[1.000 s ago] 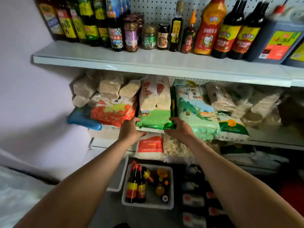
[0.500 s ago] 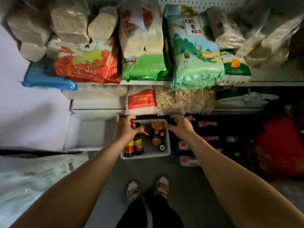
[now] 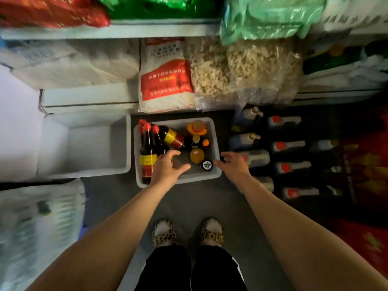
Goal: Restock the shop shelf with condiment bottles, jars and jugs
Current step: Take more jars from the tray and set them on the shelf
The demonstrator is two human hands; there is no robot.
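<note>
Both hands reach down toward a grey bin (image 3: 217,143) on the floor. The left hand (image 3: 168,168) hovers over the bin's near-left part with fingers spread and loosely bent, holding nothing, just beside two dark sauce bottles (image 3: 148,152). The right hand (image 3: 234,164) is at the bin's right rim, fingers relaxed and apart, also holding nothing; whether it touches the rim cannot be told.

The two dark bottles lie side by side along the bin's left wall, long axes running front to back, red caps pointing toward the shelves, each with a yellow and red label whose print is too blurred to read. A third dark bottle (image 3: 171,136) lies diagonally across them, red base end toward the bin's middle, yellow band around it. To the right in the bin sit an orange-capped bottle (image 3: 197,128), an amber jar (image 3: 197,156) and a black lid with a white emblem (image 3: 207,165).

An empty white tub (image 3: 84,143) stands just left of the bin. On the low shelf above, a white and red bag (image 3: 165,78) carries Chinese print, unreadable here. Jugs with red caps (image 3: 287,145) lie in rows to the right.
</note>
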